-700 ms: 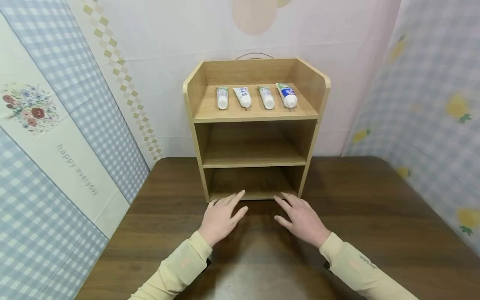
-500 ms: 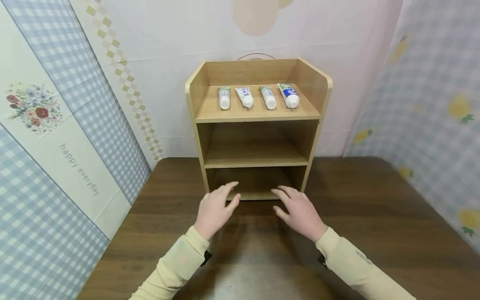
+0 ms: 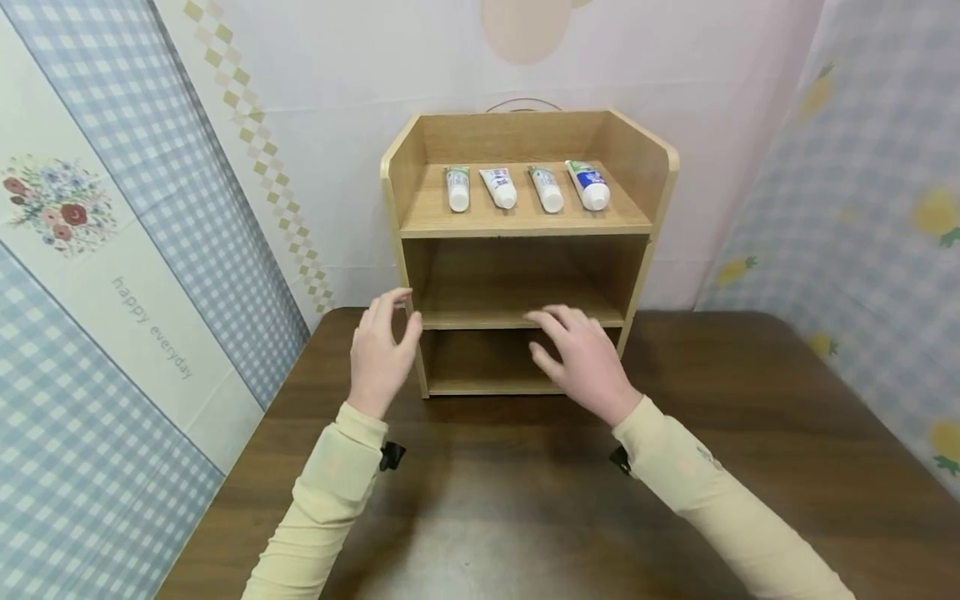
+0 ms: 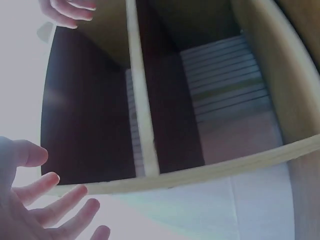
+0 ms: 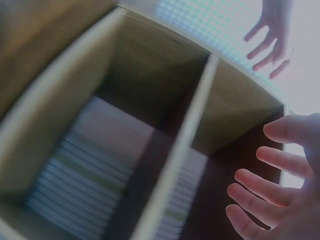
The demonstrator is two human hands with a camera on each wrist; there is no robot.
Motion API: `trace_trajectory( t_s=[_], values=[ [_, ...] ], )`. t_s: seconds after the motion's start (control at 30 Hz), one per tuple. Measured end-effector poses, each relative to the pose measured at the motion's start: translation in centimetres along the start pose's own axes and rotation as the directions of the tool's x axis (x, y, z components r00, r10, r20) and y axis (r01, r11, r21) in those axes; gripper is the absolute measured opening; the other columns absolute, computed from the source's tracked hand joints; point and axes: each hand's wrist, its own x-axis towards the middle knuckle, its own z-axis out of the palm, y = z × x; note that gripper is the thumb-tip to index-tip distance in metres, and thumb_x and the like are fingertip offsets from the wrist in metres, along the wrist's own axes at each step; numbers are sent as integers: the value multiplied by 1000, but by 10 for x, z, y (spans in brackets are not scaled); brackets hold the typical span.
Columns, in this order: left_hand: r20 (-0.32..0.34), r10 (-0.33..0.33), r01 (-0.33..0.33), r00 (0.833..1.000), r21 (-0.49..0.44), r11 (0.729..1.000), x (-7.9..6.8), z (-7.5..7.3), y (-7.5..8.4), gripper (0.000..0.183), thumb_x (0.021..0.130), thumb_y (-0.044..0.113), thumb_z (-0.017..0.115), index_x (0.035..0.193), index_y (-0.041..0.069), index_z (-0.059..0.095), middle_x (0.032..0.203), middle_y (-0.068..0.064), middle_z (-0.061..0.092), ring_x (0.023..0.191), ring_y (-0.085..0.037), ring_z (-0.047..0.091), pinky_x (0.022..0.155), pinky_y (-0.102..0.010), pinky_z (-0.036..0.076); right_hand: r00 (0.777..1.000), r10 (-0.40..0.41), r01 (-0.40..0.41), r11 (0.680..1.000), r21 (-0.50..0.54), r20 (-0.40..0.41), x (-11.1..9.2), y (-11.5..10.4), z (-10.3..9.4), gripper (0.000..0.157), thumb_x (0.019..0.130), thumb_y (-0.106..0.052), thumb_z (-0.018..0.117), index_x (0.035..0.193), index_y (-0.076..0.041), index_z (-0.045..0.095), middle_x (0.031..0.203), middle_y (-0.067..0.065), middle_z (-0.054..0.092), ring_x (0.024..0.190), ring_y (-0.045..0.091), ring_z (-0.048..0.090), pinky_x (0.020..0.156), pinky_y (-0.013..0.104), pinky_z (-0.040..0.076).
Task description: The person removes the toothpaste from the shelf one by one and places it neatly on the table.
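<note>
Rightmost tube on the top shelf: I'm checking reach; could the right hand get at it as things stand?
Probably yes, once raised: the right hand is empty, and the top shelf, open in front, leaves the rightmost tube unblocked.

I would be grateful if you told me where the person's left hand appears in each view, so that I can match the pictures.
Head: the left hand is left of centre.
Left wrist: the left hand fills the lower left corner.
Right wrist: the left hand is at the upper right.
Shared landmark: the middle board of the wooden shelf unit.
</note>
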Motion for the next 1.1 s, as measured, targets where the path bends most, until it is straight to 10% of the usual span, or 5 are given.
trace_trajectory(
  t_s=[0.63,0.83,1.1],
  values=[
    [-141,2,-36,990,-240,970,93,-25,29,47,94,23,53,140,18,41,131,-10,48,116,-24,50,89,-36,41,992,-125,124,992,-26,-17,121,-37,-25,37,91,-22,59,125,-7,57,121,12,60,111,32,56,91,45,44],
    [-77,-36,14,996,-275,961,115,-29,37,58,92,24,54,145,38,32,137,-6,43,116,-20,48,89,-34,45,994,-74,83,990,-116,75,143,-51,-27,44,93,-28,57,132,-9,51,134,17,53,123,33,51,95,46,43],
    [-178,-1,-68,984,-378,923,126,-6,19,70,85,6,55,145,35,35,135,-4,44,111,-15,48,83,-25,44,952,75,-7,975,-224,298,170,-58,-20,71,92,-36,57,151,-9,29,155,18,31,144,34,28,115,51,27]
  ],
)
